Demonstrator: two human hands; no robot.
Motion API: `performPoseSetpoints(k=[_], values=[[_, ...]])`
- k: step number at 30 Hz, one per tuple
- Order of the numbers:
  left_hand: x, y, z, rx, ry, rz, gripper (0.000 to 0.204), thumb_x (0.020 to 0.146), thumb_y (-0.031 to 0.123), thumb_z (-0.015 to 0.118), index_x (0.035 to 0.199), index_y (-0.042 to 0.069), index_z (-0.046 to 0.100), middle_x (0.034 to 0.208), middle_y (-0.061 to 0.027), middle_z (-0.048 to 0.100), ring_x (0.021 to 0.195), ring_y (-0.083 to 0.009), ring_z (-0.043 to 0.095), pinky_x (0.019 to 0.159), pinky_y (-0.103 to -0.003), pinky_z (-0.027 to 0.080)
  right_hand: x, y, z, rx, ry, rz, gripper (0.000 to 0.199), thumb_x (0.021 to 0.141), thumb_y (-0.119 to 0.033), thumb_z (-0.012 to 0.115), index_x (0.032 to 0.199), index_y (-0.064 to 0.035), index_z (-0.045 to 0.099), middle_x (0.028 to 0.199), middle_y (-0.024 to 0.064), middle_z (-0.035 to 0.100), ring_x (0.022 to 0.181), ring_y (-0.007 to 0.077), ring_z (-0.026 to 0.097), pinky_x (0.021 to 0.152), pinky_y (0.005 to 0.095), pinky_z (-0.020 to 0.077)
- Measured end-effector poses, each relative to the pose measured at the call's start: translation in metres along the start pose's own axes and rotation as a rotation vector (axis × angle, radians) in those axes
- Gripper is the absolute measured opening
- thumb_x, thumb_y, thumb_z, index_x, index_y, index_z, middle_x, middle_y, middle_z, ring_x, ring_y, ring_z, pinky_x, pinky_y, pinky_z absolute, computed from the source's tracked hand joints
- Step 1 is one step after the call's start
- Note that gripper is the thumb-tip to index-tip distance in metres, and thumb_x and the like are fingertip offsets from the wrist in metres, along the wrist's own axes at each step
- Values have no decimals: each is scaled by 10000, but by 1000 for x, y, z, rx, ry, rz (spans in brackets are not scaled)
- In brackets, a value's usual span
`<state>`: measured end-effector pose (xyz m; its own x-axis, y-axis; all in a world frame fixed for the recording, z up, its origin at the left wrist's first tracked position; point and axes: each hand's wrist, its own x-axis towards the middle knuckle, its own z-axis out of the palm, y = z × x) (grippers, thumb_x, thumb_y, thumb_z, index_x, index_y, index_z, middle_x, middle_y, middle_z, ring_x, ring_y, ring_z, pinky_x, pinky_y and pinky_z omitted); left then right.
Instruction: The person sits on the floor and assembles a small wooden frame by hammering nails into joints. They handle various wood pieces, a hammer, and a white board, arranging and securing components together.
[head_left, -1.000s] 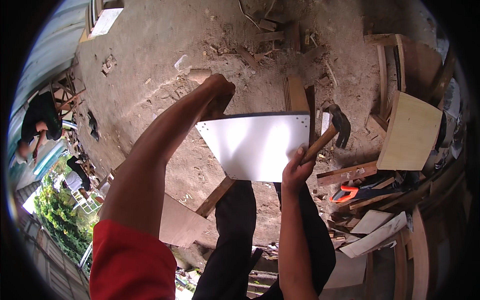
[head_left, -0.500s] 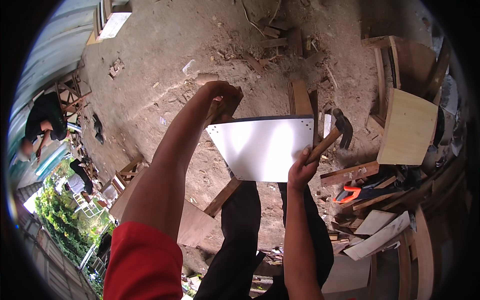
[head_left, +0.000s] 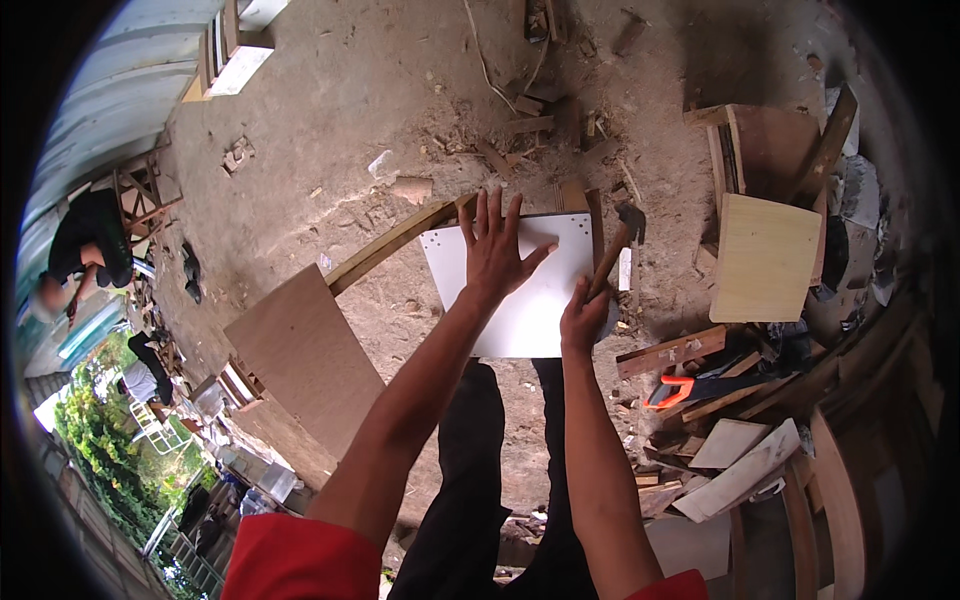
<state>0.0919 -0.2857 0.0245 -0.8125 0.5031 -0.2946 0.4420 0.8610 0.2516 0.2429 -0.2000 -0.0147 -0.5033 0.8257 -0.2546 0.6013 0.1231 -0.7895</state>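
Observation:
A white board (head_left: 515,325) with small dark holes in its far corners lies in front of my legs. My left hand (head_left: 490,250) rests on its far left part, palm down and fingers spread. My right hand (head_left: 582,322), at the board's right edge, is wrapped round the wooden handle of a claw hammer (head_left: 607,264). The hammer's dark head points away from me, past the board's far right corner. From beneath my left hand's side, a wooden strip (head_left: 385,245) runs left to a brown panel (head_left: 305,345). What supports the board is mostly hidden.
On the right stand a pale wooden panel (head_left: 765,260) and a box-like wooden piece (head_left: 780,150). An orange-handled saw (head_left: 690,388) lies among offcuts. Scraps litter the dirt floor. Another person (head_left: 92,240) is at the far left.
My left hand has left the wooden piece at the board's far left corner and now lies spread on the white board. The hammer and my right hand have shifted slightly left in view.

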Motion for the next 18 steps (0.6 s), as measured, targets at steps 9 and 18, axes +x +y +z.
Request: performPoseSetpoints(k=[9,18], values=[[9,30,32,5,-188,-232,932,878,682,492,1570,251,40,1628,-127,-85,1498,-350,-49,951,-855,117,15,36,-79,-310,-272,-156,245,948,-210,580,1037,11,520,951,197,545,914,411,538,805,504,414],[-7,41,-1,-98,-340,-49,697,924,379,602,1503,127,309,1608,-190,99,1481,-359,138,1092,-628,302,-57,57,-248,-372,-513,159,290,952,-237,588,1100,2,516,974,245,611,924,456,593,751,501,469]])
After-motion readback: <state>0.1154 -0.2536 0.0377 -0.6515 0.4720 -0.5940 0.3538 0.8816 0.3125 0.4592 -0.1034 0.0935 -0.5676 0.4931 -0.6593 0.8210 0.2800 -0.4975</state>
